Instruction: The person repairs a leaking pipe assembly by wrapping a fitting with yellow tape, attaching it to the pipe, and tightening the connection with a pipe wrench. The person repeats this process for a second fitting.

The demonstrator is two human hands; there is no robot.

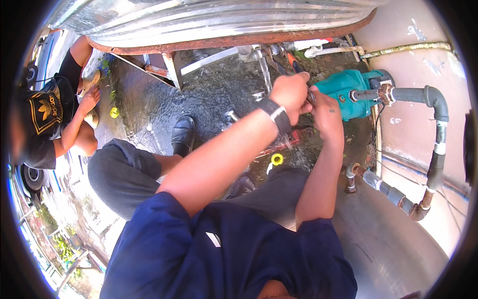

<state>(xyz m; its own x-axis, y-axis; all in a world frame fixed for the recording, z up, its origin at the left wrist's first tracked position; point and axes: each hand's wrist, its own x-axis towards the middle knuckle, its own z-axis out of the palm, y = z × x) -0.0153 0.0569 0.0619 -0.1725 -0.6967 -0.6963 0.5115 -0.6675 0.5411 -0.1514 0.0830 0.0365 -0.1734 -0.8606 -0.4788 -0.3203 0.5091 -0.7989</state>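
Note:
My left hand, with a dark watch on its wrist, is closed in front of the pipe fittings under the tank. An orange-and-black tool handle sticks out beyond its knuckles; I cannot tell the tool's kind. Close beside it, my right hand is curled, its fingers around a dark piece mostly hidden between both hands. The teal water pump stands just right of my right hand. Water runs down from the fittings and splashes below my hands.
A metal tank with a rusty rim overhangs the far side. Grey pipes run from the pump along the right wall. A red tool and a yellow tape roll are below my hands. Another person crouches at left. The ground is wet.

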